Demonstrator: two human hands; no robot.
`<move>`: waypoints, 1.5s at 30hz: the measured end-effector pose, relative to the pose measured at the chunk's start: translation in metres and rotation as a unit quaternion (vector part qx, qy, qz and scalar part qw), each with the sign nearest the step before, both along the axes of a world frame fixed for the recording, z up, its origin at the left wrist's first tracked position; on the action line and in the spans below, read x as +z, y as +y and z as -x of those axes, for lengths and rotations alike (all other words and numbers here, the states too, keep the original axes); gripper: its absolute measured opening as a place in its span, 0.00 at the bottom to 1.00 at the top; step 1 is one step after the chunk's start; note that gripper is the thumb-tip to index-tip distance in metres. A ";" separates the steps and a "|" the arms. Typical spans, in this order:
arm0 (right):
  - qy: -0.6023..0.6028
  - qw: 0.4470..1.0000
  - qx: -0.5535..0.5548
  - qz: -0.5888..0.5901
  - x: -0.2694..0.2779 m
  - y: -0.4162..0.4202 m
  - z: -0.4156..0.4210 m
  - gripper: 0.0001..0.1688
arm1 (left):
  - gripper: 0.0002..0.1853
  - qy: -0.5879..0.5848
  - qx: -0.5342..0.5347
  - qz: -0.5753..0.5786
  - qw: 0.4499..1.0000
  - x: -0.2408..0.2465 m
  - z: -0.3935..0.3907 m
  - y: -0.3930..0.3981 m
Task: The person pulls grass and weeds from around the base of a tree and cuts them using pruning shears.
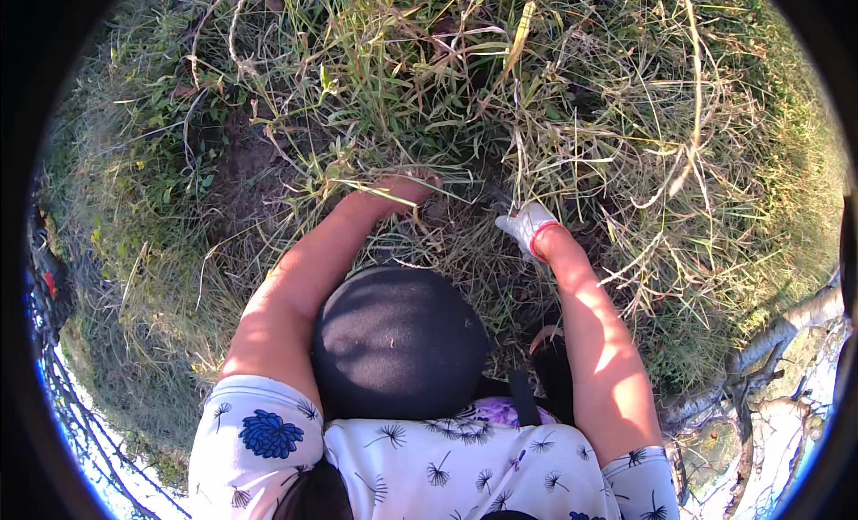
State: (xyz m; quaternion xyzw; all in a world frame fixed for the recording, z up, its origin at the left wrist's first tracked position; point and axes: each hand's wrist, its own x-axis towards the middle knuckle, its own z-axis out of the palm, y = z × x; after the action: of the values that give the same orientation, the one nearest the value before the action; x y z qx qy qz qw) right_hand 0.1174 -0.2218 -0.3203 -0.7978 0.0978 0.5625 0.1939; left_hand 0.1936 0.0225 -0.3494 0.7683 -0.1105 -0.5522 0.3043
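Observation:
My bare left hand (414,187) is low in the tall grass (375,84), with green blades lying across its wrist and fingers. The fingers are partly hidden, and I cannot tell whether they grip the stems. To its right, my right hand (528,226) wears a white glove with a red cuff. Its fingertips reach among dry stems, near what looks like a thin dark blade (497,195); whether the hand holds it is unclear. Cut or flattened dry grass (462,265) lies below and between the hands.
My dark-clad knee (402,342) is bent up between my arms. Bare soil (251,161) shows at the left among weeds. Long dry stalks (696,84) stand at the right. A pale tree branch (791,322) crosses the lower right edge, and dark twigs (87,419) appear at the lower left.

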 end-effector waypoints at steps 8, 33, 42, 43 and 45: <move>-0.004 0.995 -0.075 0.072 0.130 -0.039 0.094 0.29 | 0.15 -0.095 -0.034 -0.212 0.972 0.004 0.120 0.163; -0.195 0.859 -0.333 0.336 0.265 -0.124 0.296 0.30 | 0.20 -0.303 -0.262 0.034 0.916 0.062 0.047 -0.033; -0.117 0.865 -0.326 0.363 0.259 -0.131 0.268 0.32 | 0.21 -0.342 -0.288 -0.146 0.883 -0.011 0.014 -0.066; -0.114 0.869 -0.324 0.356 0.258 -0.131 0.265 0.32 | 0.21 -0.346 -0.283 -0.169 0.878 -0.013 0.015 -0.065; -0.110 0.874 -0.320 0.349 0.256 -0.130 0.259 0.32 | 0.22 -0.353 -0.275 -0.205 0.871 -0.012 0.014 -0.059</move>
State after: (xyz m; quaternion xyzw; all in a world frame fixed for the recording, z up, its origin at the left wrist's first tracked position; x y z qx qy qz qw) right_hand -0.1420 -0.3520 -0.0641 -0.7956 0.5156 0.3074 0.0817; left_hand 0.1794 -0.0369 -0.3614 0.8957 -0.3016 -0.3159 -0.0835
